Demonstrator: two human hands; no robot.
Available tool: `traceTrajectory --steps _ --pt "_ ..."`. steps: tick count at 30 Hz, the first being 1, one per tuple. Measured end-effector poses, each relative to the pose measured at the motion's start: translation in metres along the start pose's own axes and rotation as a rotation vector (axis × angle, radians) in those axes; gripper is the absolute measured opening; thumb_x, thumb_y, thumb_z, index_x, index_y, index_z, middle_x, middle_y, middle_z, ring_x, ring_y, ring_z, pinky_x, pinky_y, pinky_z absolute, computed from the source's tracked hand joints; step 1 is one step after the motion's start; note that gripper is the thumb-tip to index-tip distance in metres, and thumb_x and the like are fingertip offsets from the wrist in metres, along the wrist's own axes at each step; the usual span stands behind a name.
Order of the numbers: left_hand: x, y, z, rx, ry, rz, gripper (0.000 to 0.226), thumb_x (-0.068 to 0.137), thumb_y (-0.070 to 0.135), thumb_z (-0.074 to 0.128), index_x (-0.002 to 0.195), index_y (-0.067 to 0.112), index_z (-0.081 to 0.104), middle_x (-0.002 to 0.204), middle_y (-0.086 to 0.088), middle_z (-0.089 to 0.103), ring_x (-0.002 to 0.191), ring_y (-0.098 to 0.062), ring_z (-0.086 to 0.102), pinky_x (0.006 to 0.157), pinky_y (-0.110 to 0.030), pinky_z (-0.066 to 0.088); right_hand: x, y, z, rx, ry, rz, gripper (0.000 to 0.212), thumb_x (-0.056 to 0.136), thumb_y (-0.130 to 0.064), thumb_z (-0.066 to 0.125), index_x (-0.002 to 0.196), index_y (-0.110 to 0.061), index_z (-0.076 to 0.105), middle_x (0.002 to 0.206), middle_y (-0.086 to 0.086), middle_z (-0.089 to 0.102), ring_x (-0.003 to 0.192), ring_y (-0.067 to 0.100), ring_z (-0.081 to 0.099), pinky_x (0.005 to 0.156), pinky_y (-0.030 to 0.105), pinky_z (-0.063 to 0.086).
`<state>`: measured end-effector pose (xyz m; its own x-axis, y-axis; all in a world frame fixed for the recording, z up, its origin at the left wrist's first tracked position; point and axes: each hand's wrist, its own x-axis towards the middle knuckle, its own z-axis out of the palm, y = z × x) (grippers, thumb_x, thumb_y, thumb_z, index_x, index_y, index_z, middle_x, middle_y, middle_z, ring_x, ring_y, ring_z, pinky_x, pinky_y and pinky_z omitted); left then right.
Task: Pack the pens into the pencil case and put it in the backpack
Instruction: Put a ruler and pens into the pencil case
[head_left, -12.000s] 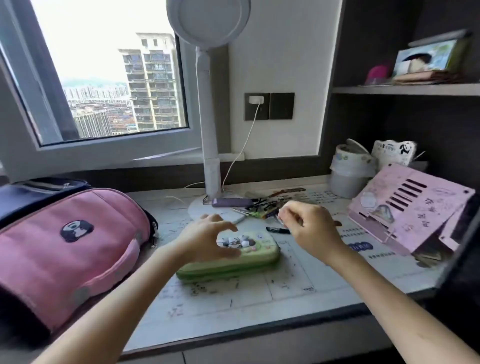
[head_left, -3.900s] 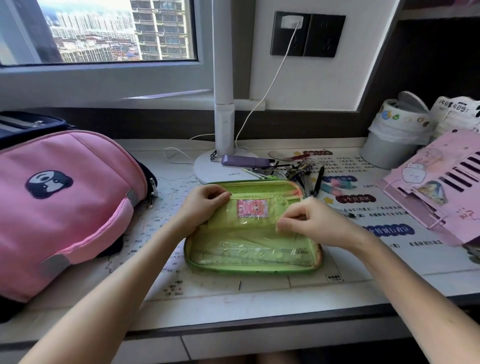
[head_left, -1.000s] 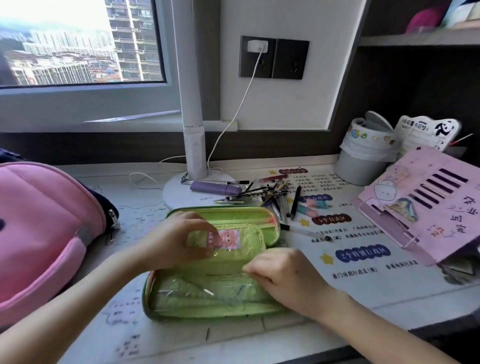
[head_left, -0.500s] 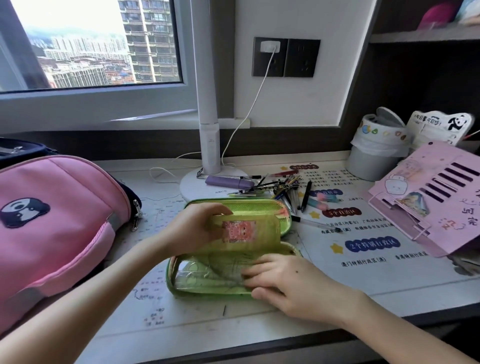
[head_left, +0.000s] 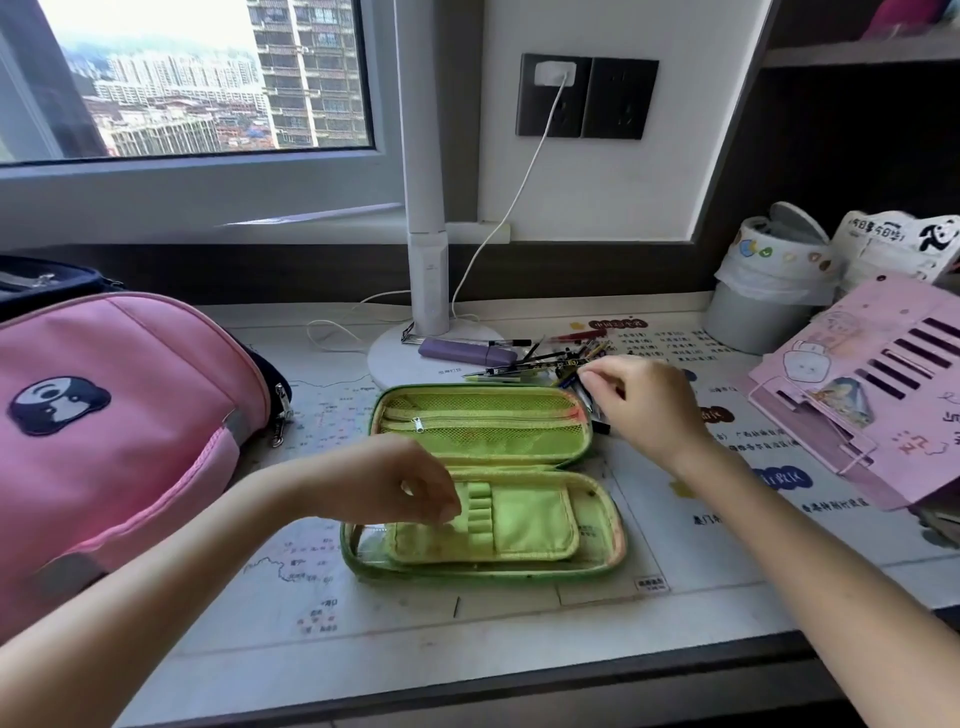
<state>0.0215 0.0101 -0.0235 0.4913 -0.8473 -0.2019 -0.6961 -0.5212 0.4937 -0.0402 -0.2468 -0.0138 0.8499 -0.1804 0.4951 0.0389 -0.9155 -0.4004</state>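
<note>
Right hand (head_left: 644, 405) fingers pinched over pens (head_left: 545, 358), left hand (head_left: 395, 480) fingers curled on open pencil case (head_left: 535, 514), backpack (head_left: 114, 426) beside

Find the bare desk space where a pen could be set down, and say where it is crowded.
Free: the desk strip in front of the open pencil case, and between case and pink backpack. Crowded: the pens heaped by the lamp base.

Tabletop (head_left: 519, 639): pencil case (head_left: 488, 483) at centre, lying opened flat, lid half to the rear. Backpack (head_left: 114, 426) at left. Lamp base (head_left: 415, 358) behind the case, highlighter (head_left: 465, 352) on it. Loose pens (head_left: 550, 358) just behind the case's right rear corner. Lidded bin (head_left: 763, 291) at right rear; slotted stand (head_left: 872, 384) at right, in front of the bin.
</note>
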Motion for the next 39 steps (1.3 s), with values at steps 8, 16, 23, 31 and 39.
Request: traceTrajectory --steps 8,16,23,31,39 --pt "0.000 -0.031 0.007 -0.037 0.360 -0.035 0.017 0.076 0.042 0.067 0.090 0.032 0.068 0.083 0.017 0.059 0.075 0.003 0.054 0.061 -0.008 0.038 -0.023 -0.035 0.027 0.188 -0.721 -0.234 0.024 0.072 -0.052 0.067 0.088 -0.035 0.068 0.077 -0.018 0.062 0.077 -0.003 0.053 0.068 0.019 0.047" --pt "0.015 -0.043 0.014 -0.176 0.607 -0.104 0.002 0.079 0.027 0.068 0.079 0.026 0.066 0.084 0.007 0.056 0.077 -0.011 0.055 0.069 -0.028 0.045 -0.039 -0.044 0.035 -0.049 -0.747 -0.365 0.024 0.074 -0.049 0.069 0.090 -0.034 0.060 0.075 -0.015 0.056 0.074 -0.001 0.044 0.066 0.023 0.038" --pt "0.033 -0.066 0.017 -0.299 1.127 -0.496 0.015 0.079 0.015 0.057 0.093 0.015 0.063 0.083 -0.006 0.064 0.070 -0.019 0.058 0.061 -0.028 0.041 0.009 -0.080 0.073 0.060 -0.433 -0.106 0.026 0.088 -0.041 0.057 0.097 -0.019 0.066 0.086 -0.005 0.066 0.080 0.012 0.060 0.073 0.034 0.053" --pt "0.044 -0.069 0.032 -0.331 1.019 -0.407 0.033 0.079 0.003 0.051 0.109 0.016 0.054 0.095 -0.010 0.063 0.085 -0.027 0.057 0.076 -0.037 0.047 0.044 -0.112 0.138 -0.261 -0.545 0.138 0.018 0.092 -0.023 0.055 0.083 -0.008 0.059 0.099 0.011 0.063 0.091 0.028 0.060 0.064 0.028 0.037" --pt "0.039 -0.064 0.036 -0.209 1.007 -0.347 0.032 0.075 -0.010 0.047 0.088 0.013 0.066 0.086 -0.011 0.047 0.075 -0.024 0.046 0.060 -0.025 0.025 0.046 -0.110 0.114 -0.379 -0.610 0.112 0.010 0.087 -0.005 0.049 0.086 -0.012 0.057 0.097 0.009 0.059 0.094 0.028 0.059 0.065 0.028 0.036"
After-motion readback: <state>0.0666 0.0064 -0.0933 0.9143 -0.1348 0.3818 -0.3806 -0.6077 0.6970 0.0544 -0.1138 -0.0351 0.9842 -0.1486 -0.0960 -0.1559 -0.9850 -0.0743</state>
